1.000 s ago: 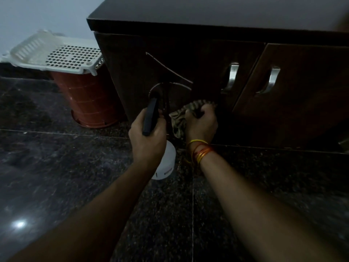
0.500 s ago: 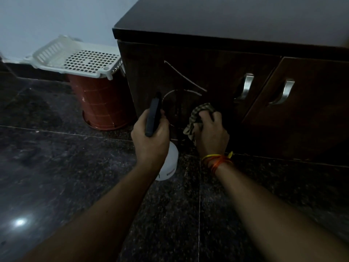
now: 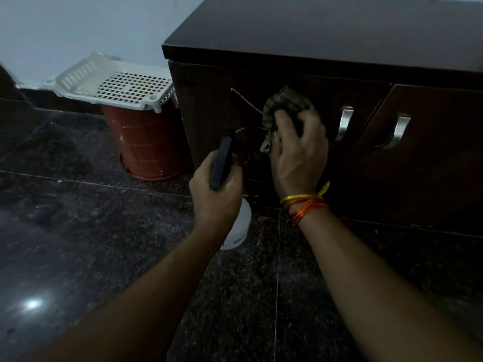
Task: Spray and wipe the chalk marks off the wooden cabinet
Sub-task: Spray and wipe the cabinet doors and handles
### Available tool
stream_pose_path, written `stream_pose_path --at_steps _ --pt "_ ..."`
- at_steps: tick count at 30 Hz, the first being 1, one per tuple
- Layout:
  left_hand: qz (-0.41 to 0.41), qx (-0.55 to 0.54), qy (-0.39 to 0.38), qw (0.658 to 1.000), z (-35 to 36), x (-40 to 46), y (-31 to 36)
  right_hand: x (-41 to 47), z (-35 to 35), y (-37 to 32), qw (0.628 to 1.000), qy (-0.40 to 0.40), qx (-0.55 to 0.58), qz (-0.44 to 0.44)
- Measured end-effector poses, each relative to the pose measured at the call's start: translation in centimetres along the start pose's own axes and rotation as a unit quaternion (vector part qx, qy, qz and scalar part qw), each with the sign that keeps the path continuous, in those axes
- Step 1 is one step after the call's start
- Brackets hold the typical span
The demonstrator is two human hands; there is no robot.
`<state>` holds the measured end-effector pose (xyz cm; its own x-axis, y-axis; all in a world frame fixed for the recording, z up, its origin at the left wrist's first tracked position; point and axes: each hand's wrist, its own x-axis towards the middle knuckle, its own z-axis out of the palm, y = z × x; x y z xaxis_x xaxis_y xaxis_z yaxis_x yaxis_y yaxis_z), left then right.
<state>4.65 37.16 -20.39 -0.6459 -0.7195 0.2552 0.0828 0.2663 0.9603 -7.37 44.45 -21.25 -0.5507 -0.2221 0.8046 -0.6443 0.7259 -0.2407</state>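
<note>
A dark wooden cabinet (image 3: 326,48) stands ahead of me on the floor. Thin white chalk marks (image 3: 244,99) run across its left door. My right hand (image 3: 298,155) presses a crumpled patterned cloth (image 3: 285,103) against that door, over the right end of the upper chalk line. My left hand (image 3: 217,192) grips a spray bottle (image 3: 236,231) with a white body and a black head, held just in front of the door's lower part. The hand covers most of the bottle's body.
Left of the cabinet a white perforated basket (image 3: 117,84) rests on a red-brown bucket (image 3: 149,150). Two metal handles (image 3: 345,124) sit on the doors right of my hand. The floor is dark polished stone tile (image 3: 78,231). A pale wall runs behind.
My right hand with the cloth has moved up the door, from near its lower part to the upper chalk line. My left hand keeps the spray bottle in about the same place.
</note>
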Motion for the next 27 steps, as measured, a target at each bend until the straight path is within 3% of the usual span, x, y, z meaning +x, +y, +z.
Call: stream_pose_path --at_steps 4,6,9,14,18,27 --pt "-0.006 0.006 0.004 1.0 -0.4 0.0 -0.3 -4.0 1.7 1.5 0.992 -0.118 -0.009 -0.032" --pt "-0.01 0.004 0.01 1.0 -0.5 0.1 -0.5 -4.1 1.5 1.5 0.99 -0.138 -0.008 -0.019" --pt "-0.011 -0.003 0.019 1.0 -0.6 0.2 -0.3 -2.3 0.4 0.4 0.995 -0.102 0.014 -0.014" --pt "-0.001 -0.008 0.015 1.0 -0.9 0.3 -0.1 3.7 -1.6 -2.3 0.999 0.033 0.016 -0.014" --pt "-0.013 -0.012 0.011 1.0 -1.3 0.1 -0.5 3.7 -1.0 -2.2 0.998 0.043 -0.017 -0.051" --pt "-0.017 -0.014 0.012 1.0 -1.9 0.0 -0.2 -3.2 1.6 0.1 0.987 -0.124 -0.033 -0.095"
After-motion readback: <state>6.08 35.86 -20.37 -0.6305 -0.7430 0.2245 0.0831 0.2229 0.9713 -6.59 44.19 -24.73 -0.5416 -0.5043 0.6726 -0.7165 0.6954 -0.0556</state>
